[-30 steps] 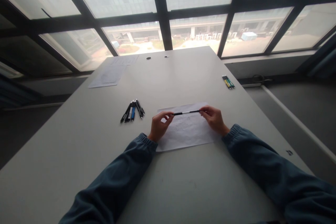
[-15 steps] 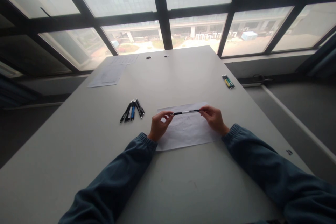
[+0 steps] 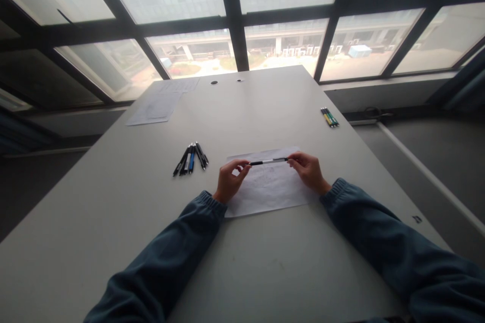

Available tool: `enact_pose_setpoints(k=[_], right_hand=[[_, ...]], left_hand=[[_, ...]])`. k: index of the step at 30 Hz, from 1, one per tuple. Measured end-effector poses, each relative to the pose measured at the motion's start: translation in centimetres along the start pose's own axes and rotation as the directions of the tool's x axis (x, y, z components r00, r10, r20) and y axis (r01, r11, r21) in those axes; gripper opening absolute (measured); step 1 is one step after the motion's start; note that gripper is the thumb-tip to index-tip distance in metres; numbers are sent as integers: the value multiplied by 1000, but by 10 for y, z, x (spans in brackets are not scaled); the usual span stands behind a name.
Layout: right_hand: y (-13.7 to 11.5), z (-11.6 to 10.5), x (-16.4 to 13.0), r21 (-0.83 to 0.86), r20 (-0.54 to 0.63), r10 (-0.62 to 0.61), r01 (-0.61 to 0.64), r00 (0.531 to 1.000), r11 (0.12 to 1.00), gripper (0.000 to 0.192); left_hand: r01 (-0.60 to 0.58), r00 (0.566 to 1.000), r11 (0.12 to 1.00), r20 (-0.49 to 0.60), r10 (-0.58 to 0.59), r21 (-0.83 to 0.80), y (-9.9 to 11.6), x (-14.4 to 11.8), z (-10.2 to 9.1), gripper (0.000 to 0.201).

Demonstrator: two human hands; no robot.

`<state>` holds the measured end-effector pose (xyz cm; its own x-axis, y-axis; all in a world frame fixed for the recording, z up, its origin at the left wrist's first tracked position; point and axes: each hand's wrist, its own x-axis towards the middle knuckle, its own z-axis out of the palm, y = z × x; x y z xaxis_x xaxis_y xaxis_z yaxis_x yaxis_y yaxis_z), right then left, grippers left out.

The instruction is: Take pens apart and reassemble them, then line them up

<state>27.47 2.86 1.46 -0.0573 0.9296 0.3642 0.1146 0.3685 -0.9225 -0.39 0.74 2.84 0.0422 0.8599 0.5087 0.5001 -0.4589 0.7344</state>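
A black and white pen [image 3: 268,162] is held level between both hands, just above a white sheet of paper [image 3: 267,194] with faint drawing on it. My left hand [image 3: 229,180] pinches the pen's left end with the fingertips. My right hand [image 3: 308,171] grips the right end. Both forearms, in dark blue sleeves, reach in from the bottom edge. The sheet lies flat on the pale grey table [image 3: 144,212].
A loose bunch of several pens [image 3: 190,158] lies left of the sheet. Three more pens [image 3: 329,117] rest near the table's right edge. Sheets of paper [image 3: 157,106] lie at the far left corner. Two cable holes [image 3: 214,82] sit at the far end, before large windows.
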Motion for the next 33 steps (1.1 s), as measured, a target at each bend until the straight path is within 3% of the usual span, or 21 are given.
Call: enact_pose_setpoints(k=[33], right_hand=[[1, 0, 0, -25, 1, -16, 16, 1000, 1000, 22]], left_hand=[[4, 1000, 1000, 17, -4, 6, 0, 0, 0, 21]])
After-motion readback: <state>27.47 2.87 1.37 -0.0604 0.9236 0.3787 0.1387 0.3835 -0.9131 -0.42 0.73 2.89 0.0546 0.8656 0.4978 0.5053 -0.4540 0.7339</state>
